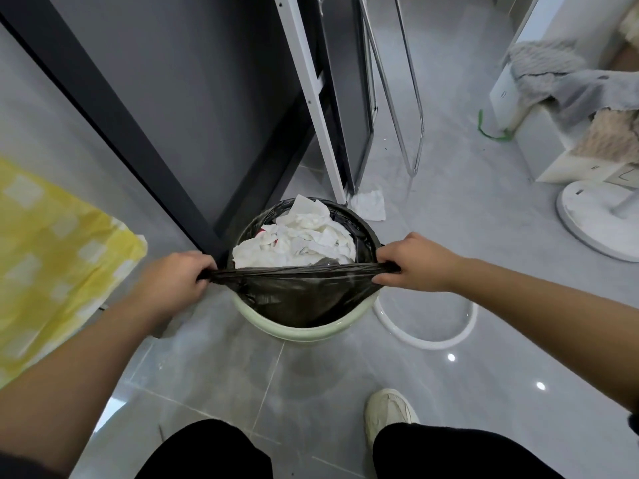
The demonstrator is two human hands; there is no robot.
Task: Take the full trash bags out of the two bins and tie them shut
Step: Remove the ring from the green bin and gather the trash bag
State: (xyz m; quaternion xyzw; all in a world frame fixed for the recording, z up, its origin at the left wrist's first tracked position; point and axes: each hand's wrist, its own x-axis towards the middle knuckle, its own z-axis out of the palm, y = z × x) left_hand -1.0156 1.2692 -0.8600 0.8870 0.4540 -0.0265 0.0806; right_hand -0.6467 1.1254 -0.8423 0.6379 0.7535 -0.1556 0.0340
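Note:
A pale green round bin stands on the grey tiled floor in front of me. A black trash bag lines it, filled with crumpled white paper. My left hand grips the near rim of the bag on the left side. My right hand grips the same rim on the right. The plastic is pulled taut into a band between both hands, lifted off the bin's near edge. The far rim of the bag still wraps the bin's far edge. Only one bin is in view.
A dark panel and a white frame lean behind the bin. A crumpled tissue lies on the floor. A white ring lies right of the bin, a fan base farther right. Yellow cloth hangs at left.

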